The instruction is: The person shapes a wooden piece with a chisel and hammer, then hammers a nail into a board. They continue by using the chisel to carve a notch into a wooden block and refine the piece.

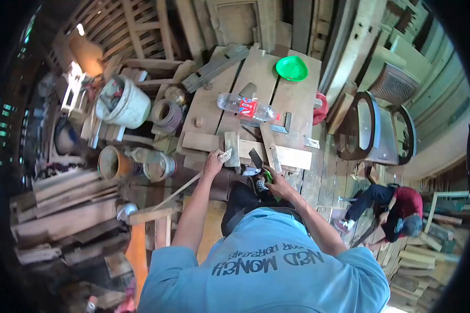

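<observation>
My left hand (213,164) is closed around a thin wooden strip (180,190). The strip slopes down to the left beside my forearm, and its pale end shows past my fingers. Just right of that end, a short wooden block (232,148) lies across the boards at the near table edge. My right hand (279,186) grips a green-handled tool with a broad dark blade (255,156), its tip pointing up and left over a pale board (295,157). Above this hand, a narrow wooden piece (270,146) lies across that board.
The plank table (219,70) bears a plastic bottle (247,107), a green bowl (292,69), a metal-edged square (281,123) and a long wooden tool (215,69). Buckets (124,101) and stacked timber (68,214) stand left. Right are a chair (378,125) and a person bending down (402,208).
</observation>
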